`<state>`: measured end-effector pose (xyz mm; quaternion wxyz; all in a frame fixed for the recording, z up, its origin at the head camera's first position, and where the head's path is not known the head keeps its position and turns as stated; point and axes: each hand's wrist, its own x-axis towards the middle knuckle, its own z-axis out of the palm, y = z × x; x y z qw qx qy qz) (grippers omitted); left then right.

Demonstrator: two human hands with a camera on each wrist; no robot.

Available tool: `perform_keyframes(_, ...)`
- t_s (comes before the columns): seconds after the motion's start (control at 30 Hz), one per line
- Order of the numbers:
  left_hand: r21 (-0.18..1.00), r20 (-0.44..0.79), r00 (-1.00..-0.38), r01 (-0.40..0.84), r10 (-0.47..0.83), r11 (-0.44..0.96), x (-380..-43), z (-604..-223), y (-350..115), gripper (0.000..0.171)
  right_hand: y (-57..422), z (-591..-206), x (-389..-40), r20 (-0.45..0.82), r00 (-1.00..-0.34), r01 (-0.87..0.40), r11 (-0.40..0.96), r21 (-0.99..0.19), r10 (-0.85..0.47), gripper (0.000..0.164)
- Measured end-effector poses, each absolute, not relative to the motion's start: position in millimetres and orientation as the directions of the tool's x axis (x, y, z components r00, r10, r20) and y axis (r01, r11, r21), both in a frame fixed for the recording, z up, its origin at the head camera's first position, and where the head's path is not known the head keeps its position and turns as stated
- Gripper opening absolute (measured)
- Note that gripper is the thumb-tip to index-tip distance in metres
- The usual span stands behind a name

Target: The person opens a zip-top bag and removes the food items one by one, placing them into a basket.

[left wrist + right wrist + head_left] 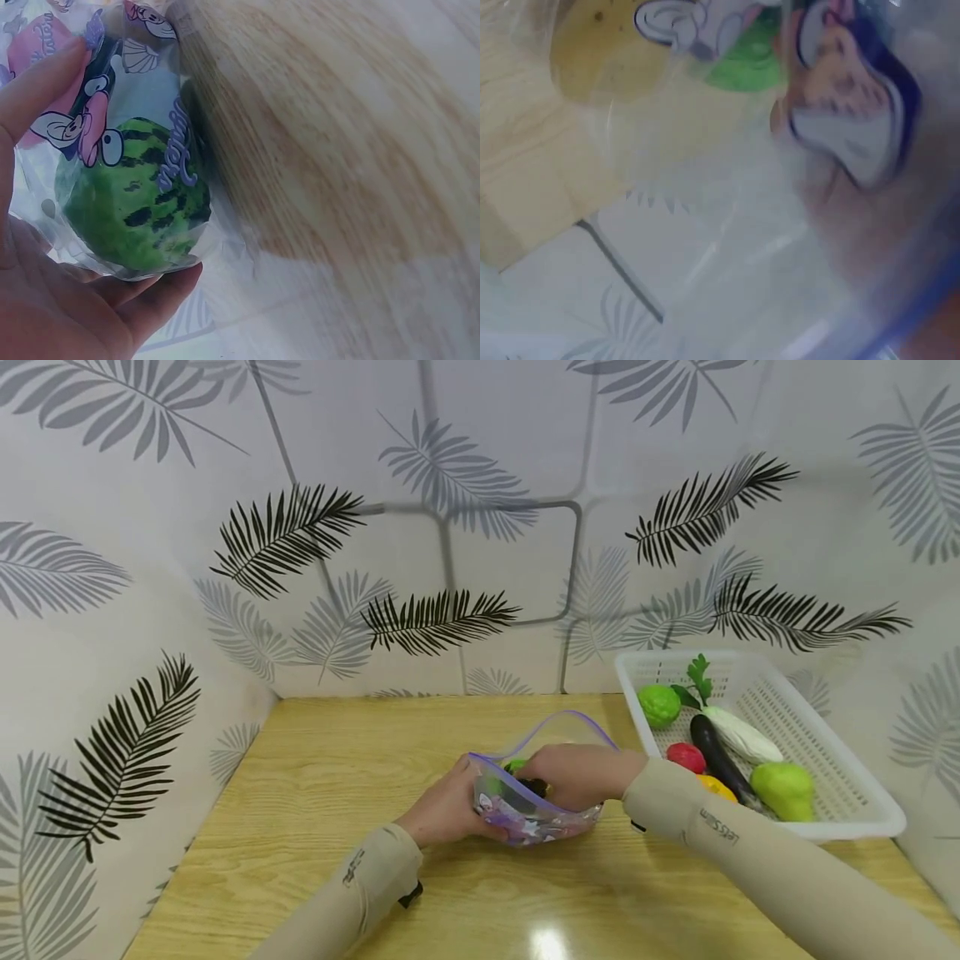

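Note:
My left hand grips the left side of a clear zip bag with purple edges and cartoon print. In the left wrist view, a small striped watermelon shows through the plastic, above the curled fingers of that hand. My right hand reaches down through the bag's open mouth. By its fingers are something dark and something green; whether it grips either is hidden. Through the film in the right wrist view show a spotted yellow-brown, potato-like thing and a bright green piece.
At the right stands a white plastic basket holding a green bumpy fruit, a red one, a dark eggplant, a white long vegetable, a pear and something yellow. A patterned cloth backs the wooden table.

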<state>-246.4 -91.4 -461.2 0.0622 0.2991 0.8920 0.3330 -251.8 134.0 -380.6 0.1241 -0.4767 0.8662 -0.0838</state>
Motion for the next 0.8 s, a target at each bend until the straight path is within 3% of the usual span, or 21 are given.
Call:
perform_keyframes(0.1, 0.657, 0.085, -0.822, 0.471, 0.563, 0.589, -246.1, -461.9, -91.4, 0.079, 143.8, -368.1, -248.0, -0.081, -0.523, -0.814, 0.525, -0.249, -0.849, 0.019)
perform_keyframes(0.33, 0.714, 0.093, -0.818, 0.452, 0.568, 0.534, -247.9, -464.1, -90.5, 0.089, 178.3, -338.7, -233.0, 0.005, -0.636, -0.742, 0.610, -0.279, -0.771, 0.038)
perform_keyframes(0.5, 0.742, 0.119, -0.781, 0.480, 0.613, 0.468, -250.4, -464.8, -87.0, 0.088, 218.6, -319.7, -217.4, 0.089, -0.713, -0.686, 0.666, -0.293, -0.695, 0.047)
perform_keyframes(0.8, 0.756, 0.135, -0.766, 0.489, 0.628, 0.435, -253.9, -467.6, -87.0, 0.087, 298.8, -313.1, -196.4, 0.156, -0.825, -0.564, 0.773, -0.292, -0.543, 0.050)
